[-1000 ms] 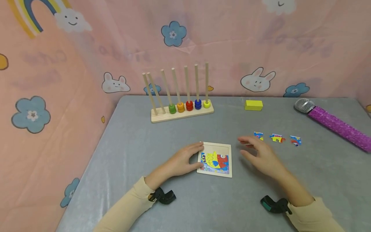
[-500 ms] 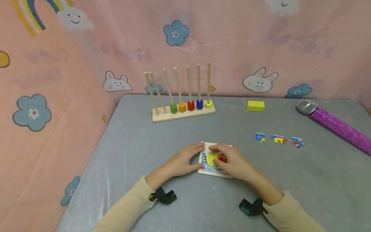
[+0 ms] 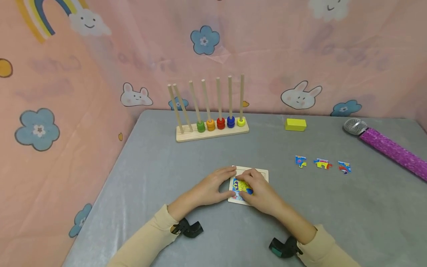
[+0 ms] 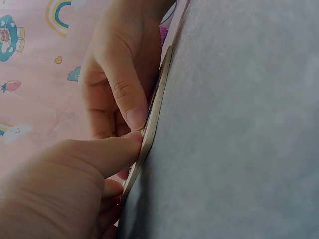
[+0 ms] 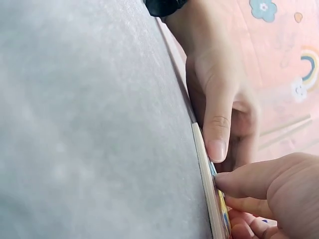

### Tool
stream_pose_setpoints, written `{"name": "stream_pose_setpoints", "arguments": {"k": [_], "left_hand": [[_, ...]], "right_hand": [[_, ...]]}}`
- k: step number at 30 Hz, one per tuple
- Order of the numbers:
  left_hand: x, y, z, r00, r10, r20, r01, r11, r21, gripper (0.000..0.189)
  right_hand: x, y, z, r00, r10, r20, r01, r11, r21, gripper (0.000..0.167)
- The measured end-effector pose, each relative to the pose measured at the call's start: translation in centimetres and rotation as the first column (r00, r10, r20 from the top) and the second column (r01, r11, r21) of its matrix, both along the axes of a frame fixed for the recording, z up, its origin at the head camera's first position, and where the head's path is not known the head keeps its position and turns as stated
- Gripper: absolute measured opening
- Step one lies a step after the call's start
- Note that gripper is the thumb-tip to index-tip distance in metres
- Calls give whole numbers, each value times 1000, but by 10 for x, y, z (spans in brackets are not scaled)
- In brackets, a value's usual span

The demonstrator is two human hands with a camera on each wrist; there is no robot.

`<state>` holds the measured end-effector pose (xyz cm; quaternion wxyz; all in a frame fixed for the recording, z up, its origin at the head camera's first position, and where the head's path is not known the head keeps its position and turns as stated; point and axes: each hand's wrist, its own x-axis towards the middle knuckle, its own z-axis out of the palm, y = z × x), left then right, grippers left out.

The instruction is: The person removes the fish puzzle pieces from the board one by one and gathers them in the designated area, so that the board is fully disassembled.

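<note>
A small square wooden puzzle board (image 3: 264,172) lies on the grey table, with a fish picture (image 3: 238,184) partly filling it. My left hand (image 3: 213,188) holds the board's left side, fingers at the upper corner and thumb (image 4: 122,149) lower down on the rim. Over the picture is my right hand (image 3: 261,191), covering the red part of the fish. Its thumb (image 5: 249,180) and fingers are bent down onto the picture; whether they pinch a piece I cannot tell. Three loose puzzle pieces, a left one (image 3: 300,161), a middle one (image 3: 322,163) and a right one (image 3: 344,167), lie farther right.
A wooden peg stand (image 3: 186,137) with coloured rings stands at the back. To its right are a yellow block (image 3: 295,125) and a purple microphone (image 3: 387,142). A pink printed cloth (image 3: 253,48) hangs behind the table.
My right hand has come left from beside the loose pieces and lowered onto the fish picture. My left hand stays at the board's left side.
</note>
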<state>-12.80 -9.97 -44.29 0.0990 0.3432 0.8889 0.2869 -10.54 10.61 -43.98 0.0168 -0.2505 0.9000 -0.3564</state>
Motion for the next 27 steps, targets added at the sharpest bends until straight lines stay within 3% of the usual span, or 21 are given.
{"name": "stream_pose_setpoints", "arguments": {"k": [12, 27], "left_hand": [[0, -2, 0, 1000, -1, 12, 1, 1000, 0, 64], [-1, -1, 0, 1000, 2, 3, -2, 1000, 2, 63]], "right_hand": [[0, -6, -2, 995, -57, 78, 63, 995, -73, 37], [1, 0, -4, 998, -49, -46, 45, 995, -87, 36]]}}
